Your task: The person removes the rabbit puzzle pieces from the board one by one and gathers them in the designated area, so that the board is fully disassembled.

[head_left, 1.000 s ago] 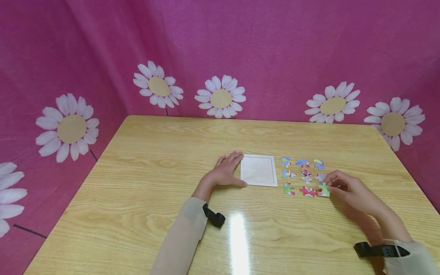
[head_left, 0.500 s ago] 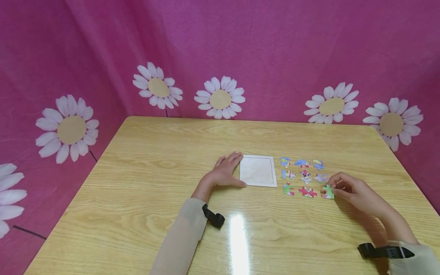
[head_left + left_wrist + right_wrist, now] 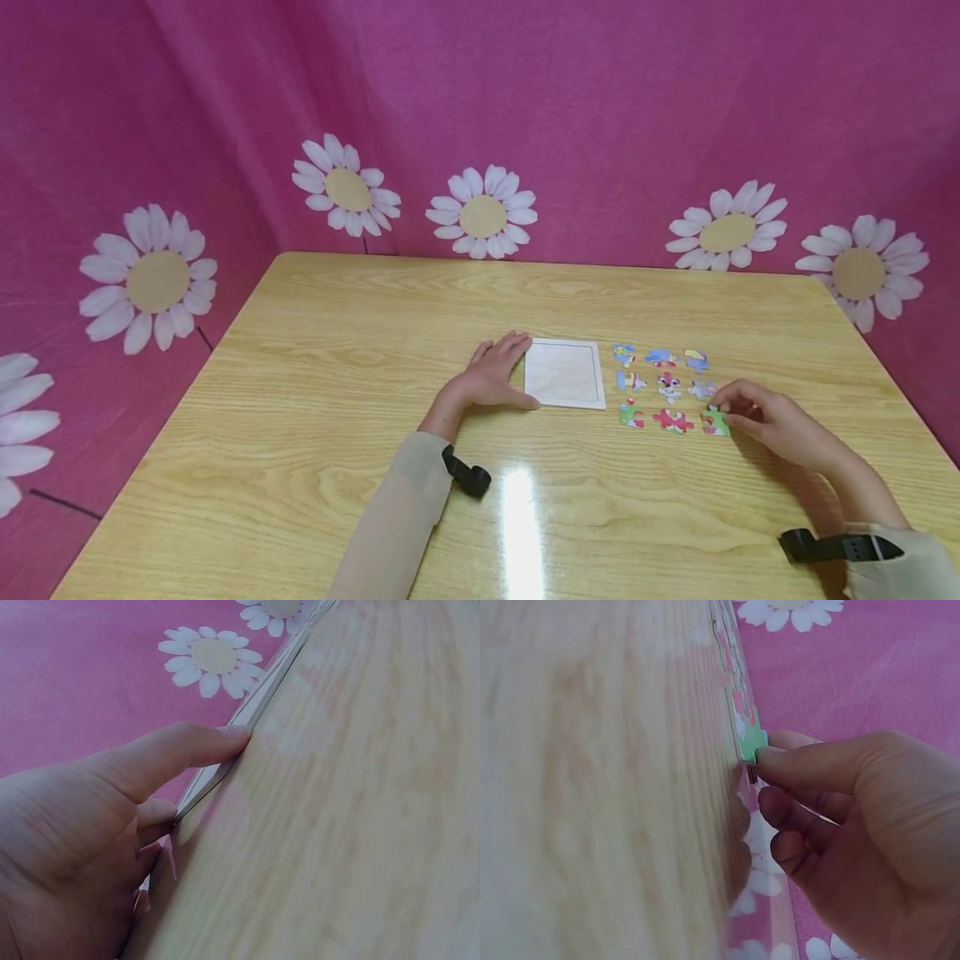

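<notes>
On the table lies a square white puzzle tray [image 3: 564, 373] with a thin dark line inside its rim. My left hand [image 3: 491, 372] rests along its left side, thumb at the near corner and fingers at the far corner; the left wrist view shows the thumb [image 3: 199, 744] against the tray's edge. To the right, jigsaw pieces lie apart in three rows. My right hand [image 3: 772, 417] pinches the green jigsaw piece [image 3: 714, 422] at the near right corner of that group. Among the others are a red piece [image 3: 672, 420] and one with a face [image 3: 668, 387].
The wood-grain table [image 3: 360, 333] has a bright glare strip [image 3: 521, 525] near its front. Behind it hangs a pink cloth [image 3: 585, 125] with large white daisies. Both wrists wear black straps with small cameras.
My right hand has shifted slightly right and toward me with the green piece, opening a gap between it and the red piece. The left hand and tray stay put.
</notes>
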`<state>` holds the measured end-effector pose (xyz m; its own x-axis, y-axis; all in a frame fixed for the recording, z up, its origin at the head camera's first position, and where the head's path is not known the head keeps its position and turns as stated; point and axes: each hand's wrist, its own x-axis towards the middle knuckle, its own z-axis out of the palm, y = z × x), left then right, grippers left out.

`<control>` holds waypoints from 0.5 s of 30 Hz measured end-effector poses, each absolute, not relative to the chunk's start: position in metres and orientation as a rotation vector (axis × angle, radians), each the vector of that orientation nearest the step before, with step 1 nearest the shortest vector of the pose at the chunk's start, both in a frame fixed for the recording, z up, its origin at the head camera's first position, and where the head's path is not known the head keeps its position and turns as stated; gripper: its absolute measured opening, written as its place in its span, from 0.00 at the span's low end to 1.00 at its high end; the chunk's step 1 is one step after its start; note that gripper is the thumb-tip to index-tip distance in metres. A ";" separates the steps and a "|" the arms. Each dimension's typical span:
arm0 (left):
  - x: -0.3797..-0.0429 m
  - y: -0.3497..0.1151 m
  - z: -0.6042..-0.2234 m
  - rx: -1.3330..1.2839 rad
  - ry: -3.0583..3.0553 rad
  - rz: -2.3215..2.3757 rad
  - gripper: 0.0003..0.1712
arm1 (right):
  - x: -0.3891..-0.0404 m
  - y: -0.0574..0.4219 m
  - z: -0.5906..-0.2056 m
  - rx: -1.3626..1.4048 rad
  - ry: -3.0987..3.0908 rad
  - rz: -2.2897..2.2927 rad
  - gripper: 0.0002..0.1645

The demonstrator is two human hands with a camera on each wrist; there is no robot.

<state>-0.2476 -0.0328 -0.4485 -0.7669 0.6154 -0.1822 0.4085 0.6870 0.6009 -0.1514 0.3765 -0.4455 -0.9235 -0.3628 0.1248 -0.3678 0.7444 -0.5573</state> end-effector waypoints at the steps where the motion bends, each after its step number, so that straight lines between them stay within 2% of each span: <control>1: -0.247 -0.033 -0.448 0.802 2.527 0.773 0.60 | -0.151 0.377 -0.445 0.607 -2.939 0.939 0.11; 15: -0.248 -0.033 -0.452 0.798 2.531 0.778 0.61 | -0.152 0.368 -0.439 0.579 -2.900 0.879 0.09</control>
<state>-0.2481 -0.0335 -0.4518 -0.7693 0.6131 -0.1796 0.4065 0.6867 0.6027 -0.1520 0.3678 -0.4388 -0.9280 -0.3364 0.1599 -0.3686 0.7675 -0.5245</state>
